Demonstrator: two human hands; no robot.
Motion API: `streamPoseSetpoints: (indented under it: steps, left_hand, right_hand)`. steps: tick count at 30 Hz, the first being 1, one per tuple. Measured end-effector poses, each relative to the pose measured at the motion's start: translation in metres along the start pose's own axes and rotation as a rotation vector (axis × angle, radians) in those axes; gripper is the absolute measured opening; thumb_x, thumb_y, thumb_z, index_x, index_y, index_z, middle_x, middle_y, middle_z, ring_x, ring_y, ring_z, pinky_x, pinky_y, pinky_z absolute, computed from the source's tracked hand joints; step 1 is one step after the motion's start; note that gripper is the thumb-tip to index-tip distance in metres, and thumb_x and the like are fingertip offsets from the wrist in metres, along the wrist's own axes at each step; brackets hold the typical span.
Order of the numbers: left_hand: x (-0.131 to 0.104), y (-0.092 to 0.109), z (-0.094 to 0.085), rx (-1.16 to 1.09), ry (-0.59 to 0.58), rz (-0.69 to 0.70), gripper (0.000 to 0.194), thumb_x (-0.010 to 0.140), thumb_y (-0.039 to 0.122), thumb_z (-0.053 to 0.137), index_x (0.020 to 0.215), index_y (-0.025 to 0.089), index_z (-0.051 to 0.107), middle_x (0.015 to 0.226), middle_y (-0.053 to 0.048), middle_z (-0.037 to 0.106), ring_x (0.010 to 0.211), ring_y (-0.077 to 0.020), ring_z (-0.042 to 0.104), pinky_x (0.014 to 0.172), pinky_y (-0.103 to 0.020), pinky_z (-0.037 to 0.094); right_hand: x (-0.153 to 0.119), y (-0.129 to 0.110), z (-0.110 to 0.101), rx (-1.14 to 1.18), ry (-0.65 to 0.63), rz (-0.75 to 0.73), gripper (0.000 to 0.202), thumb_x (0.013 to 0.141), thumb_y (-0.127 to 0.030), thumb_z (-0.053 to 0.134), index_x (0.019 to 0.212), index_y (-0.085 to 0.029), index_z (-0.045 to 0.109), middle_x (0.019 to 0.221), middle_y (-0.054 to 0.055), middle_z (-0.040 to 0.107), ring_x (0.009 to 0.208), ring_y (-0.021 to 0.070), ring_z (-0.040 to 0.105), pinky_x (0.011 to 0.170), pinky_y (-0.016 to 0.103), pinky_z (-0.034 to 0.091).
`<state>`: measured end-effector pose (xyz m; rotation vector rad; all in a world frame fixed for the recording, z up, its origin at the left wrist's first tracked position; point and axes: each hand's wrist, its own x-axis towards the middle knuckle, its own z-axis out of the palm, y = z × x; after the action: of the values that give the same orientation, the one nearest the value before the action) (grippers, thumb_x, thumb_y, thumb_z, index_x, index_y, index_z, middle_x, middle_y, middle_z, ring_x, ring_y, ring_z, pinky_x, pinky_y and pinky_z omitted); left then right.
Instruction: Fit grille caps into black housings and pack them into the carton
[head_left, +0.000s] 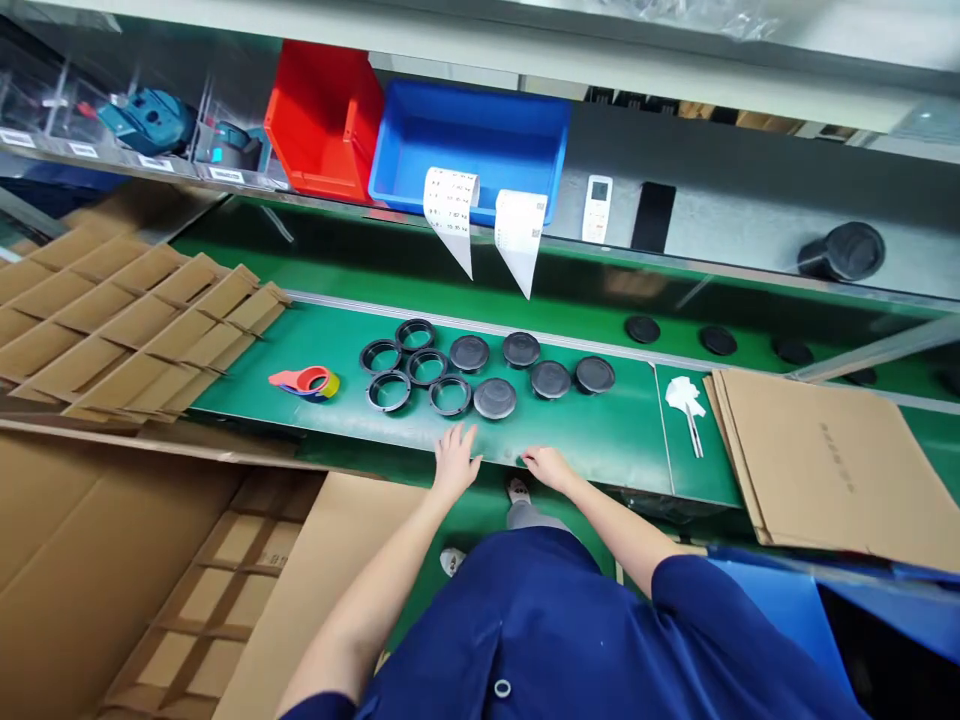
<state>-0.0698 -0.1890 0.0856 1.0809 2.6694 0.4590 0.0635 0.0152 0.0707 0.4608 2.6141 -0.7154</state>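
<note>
My left hand (454,462) is at the front edge of the green bench (600,435), its fingers spread and nothing in them. Just right of it, my right hand (547,466) rests near the same edge with its fingers curled together; whatever may be between the fingertips is too small to name. Beyond my hands lie several black rings (389,392) on the left and several black round discs (494,399) on the right. The disc nearest my left hand lies a little above and right of its fingers.
Cardboard dividers (135,320) stand at the left, beside red and yellow ring-shaped items (313,381). Flat cardboard (840,460) and a white crumpled piece (684,396) lie right. A shelf above holds a red bin (322,125) and a blue bin (480,140).
</note>
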Motion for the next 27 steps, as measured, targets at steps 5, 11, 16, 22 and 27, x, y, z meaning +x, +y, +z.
streamPoseSetpoints:
  steps: [5,11,16,22,27]
  left_hand:
    - [0.118,0.058,0.005,0.156,-0.202,-0.111,0.109,0.072,0.044,0.084,0.162,0.029,0.024,0.170,-0.020,0.012,0.156,-0.0444,0.008,0.121,-0.067,0.013]
    - [0.171,0.072,0.021,0.209,-0.391,-0.244,0.125,0.057,0.032,0.090,0.162,0.031,0.023,0.168,-0.023,0.016,0.150,-0.0569,0.014,0.118,-0.071,0.013]
    - [0.163,0.092,0.013,0.111,-0.346,-0.146,0.119,0.053,0.025,0.088,0.158,0.036,0.032,0.165,-0.018,0.023,0.148,-0.0502,0.026,0.120,-0.065,0.015]
    - [0.067,0.089,-0.017,-0.157,-0.024,-0.106,0.122,0.050,0.025,0.087,0.158,0.035,0.032,0.160,-0.018,0.018,0.144,-0.0500,0.025,0.115,-0.066,0.029]
    - [-0.051,0.050,-0.039,-0.145,0.451,-0.358,0.113,0.061,0.025,0.079,0.159,0.035,0.023,0.161,-0.016,0.010,0.148,-0.0436,0.023,0.116,-0.063,0.032]
  right_hand:
    - [0.039,0.058,-0.058,0.044,0.097,-0.014,0.032,0.102,-0.022,0.044,0.116,-0.020,0.073,0.122,0.007,0.074,0.112,0.0207,0.068,0.098,0.029,0.049]
    - [0.106,0.079,-0.114,0.052,0.186,-0.062,0.036,0.103,-0.020,0.038,0.124,-0.019,0.068,0.125,0.009,0.069,0.112,0.0197,0.066,0.100,0.031,0.050]
    - [0.197,0.020,-0.152,-0.067,0.209,-0.301,0.048,0.098,-0.022,0.051,0.146,-0.018,0.051,0.147,0.014,0.052,0.134,0.0255,0.048,0.113,0.039,0.041]
    - [0.273,-0.056,-0.147,-0.427,-0.079,-0.425,0.118,0.069,-0.027,0.087,0.163,-0.025,0.016,0.169,0.022,0.002,0.155,0.0396,0.010,0.119,0.056,0.025]
    - [0.305,-0.063,-0.116,-0.563,-0.148,-0.392,0.124,0.065,-0.047,0.085,0.163,-0.032,0.010,0.168,0.022,0.000,0.154,0.0445,0.011,0.108,0.062,0.035]
